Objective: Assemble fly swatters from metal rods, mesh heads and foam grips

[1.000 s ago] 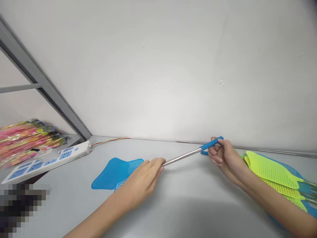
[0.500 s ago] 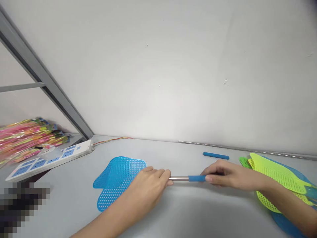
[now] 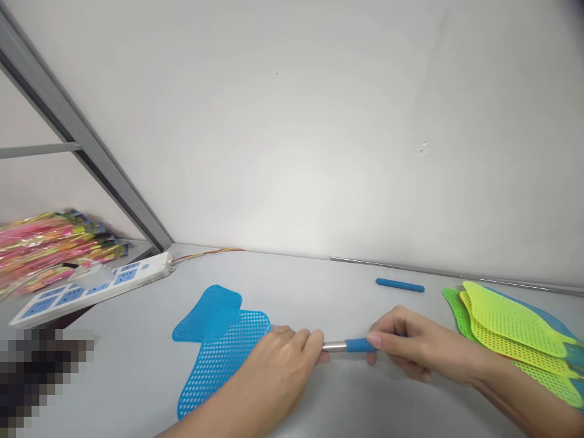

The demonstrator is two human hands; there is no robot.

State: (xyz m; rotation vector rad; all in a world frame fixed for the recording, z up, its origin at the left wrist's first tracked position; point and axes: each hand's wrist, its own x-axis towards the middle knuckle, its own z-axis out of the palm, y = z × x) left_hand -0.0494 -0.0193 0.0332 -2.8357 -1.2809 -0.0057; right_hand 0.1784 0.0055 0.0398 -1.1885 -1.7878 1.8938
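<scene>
My left hand (image 3: 292, 359) is closed around the metal rod (image 3: 334, 347) of a blue fly swatter, palm down. Its perforated blue head (image 3: 228, 356) spreads out to the left of the hand and partly covers a second blue swatter head (image 3: 207, 310) on the table. At the other end, my right hand (image 3: 410, 344) pinches the blue handle grip (image 3: 358, 345) between thumb and fingers. A short piece of bare rod shows between the hands. The far end of the grip is mostly hidden by the right hand.
A loose blue grip (image 3: 400, 285) lies behind my right hand. Yellow and green swatter heads (image 3: 515, 319) are stacked at the right. A thin metal rod (image 3: 410, 269) runs along the wall. On the left are a power strip (image 3: 150, 271) and bagged colourful items (image 3: 41, 243).
The held swatter has come lower and nearer to me, its head turning and uncovering more of the one beneath. Both hands keep hold; less bare rod shows between them.
</scene>
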